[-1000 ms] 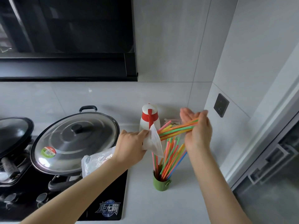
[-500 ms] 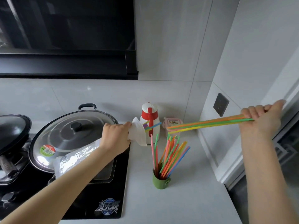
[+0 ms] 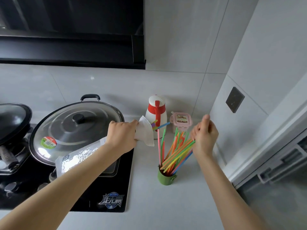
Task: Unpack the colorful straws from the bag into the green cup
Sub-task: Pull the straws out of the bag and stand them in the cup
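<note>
On the grey surface (image 3: 182, 205), right of the black hob (image 3: 103, 188):

Green cup (image 3: 166, 177): upright near the wall corner, holding a fan of colorful straws (image 3: 167, 151) that lean out to the right; a pink one and a green one stand nearly vertical on the left.

Right hand (image 3: 205, 138): above and right of the cup, fingers curled, its grip closed on the upper ends of a small bundle of yellow, green and orange straws. Their lower ends reach down to the cup's mouth, slanting from upper right to lower left.

Left hand (image 3: 123, 136): over the right edge of the hob, its grip clamped around the bag (image 3: 83, 157) near its open end.

Bag: clear crinkled plastic trailing back along the forearm toward the wok, with a white flap sticking out past the fist. A few straw ends, blue, purple and green, poke from the opening toward the right.

Wok lid (image 3: 74, 128): steel, black knob, round sticker on its left side, sitting on the hob behind the left arm.

White jug with red collar (image 3: 156, 113): against the back wall, just behind the bag's flap.

Pink lidded box (image 3: 181, 121): just beside the jug, to its right.

Dark wall socket (image 3: 235, 99): on the side wall, above the right hand.
</note>
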`<state>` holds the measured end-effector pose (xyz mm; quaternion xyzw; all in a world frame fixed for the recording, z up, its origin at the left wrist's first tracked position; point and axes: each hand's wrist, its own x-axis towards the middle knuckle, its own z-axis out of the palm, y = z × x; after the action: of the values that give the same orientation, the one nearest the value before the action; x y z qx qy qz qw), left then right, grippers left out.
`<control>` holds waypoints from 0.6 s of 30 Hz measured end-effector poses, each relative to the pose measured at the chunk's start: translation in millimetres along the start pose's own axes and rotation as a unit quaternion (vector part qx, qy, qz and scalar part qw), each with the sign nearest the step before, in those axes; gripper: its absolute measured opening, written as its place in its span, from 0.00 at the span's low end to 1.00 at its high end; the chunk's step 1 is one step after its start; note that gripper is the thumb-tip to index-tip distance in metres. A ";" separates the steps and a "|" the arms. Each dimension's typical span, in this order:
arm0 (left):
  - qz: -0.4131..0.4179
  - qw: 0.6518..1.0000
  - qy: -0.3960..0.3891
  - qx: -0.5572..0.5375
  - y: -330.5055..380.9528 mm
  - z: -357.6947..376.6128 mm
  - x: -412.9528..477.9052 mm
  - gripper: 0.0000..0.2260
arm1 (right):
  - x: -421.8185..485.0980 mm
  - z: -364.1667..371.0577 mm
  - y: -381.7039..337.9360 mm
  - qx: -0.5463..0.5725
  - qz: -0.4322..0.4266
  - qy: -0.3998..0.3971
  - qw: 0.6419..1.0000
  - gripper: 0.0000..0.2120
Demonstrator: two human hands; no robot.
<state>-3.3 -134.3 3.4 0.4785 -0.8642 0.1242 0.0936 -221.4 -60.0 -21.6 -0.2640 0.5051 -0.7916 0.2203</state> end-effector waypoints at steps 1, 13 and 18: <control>-0.003 1.000 -0.001 -0.004 -1.0 1.0 -1.2 0.17 | -1.1 2.7 3.9 -0.016 -0.009 -0.019 1.000 0.22; -0.011 0.999 0.003 -0.030 -3.4 4.1 -11.5 0.18 | -21.4 8.0 54.8 -0.177 0.027 -0.129 0.975 0.16; -0.011 0.999 0.014 -0.047 -2.7 1.8 -11.4 0.18 | -20.1 4.9 58.8 -0.206 0.065 -0.156 0.964 0.06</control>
<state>4.8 -127.1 -1.1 0.4817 -0.8621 0.0890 0.1296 -198.1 -74.1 -77.7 -0.3903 0.6329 -0.6033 0.2884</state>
